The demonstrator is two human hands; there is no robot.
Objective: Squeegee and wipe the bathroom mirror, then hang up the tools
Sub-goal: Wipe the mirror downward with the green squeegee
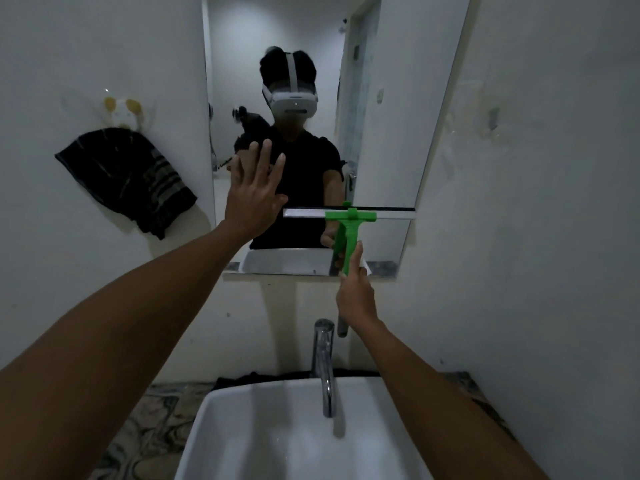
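where the view is nearest to us, we see a white basin [263,441] with a chrome tap [325,368] rising behind it, set on a marbled countertop [156,410], and a dark cloth [256,378] bunched at the basin's back edge. above these, both our bare forearms reach forward and up. our right hand [356,292] is closed around the lower end of the green handle of the squeegee [349,221], forefinger laid up along the handle; the white blade with its dark edge lies level against the lower right part of the mirror [381,133], near the right border, a little above the narrow shelf [381,268] under the glass. our left hand [254,199] is spread open, fingers apart, palm toward the mirror's lower left area; we cannot tell whether it actually touches the glass. it holds nothing. on the white wall left of the mirror, a black striped towel [128,181] hangs from a pale hook [123,110]. farthest off, in the reflection, we see a person in a black shirt wearing a white headset [292,98], with a doorway behind.
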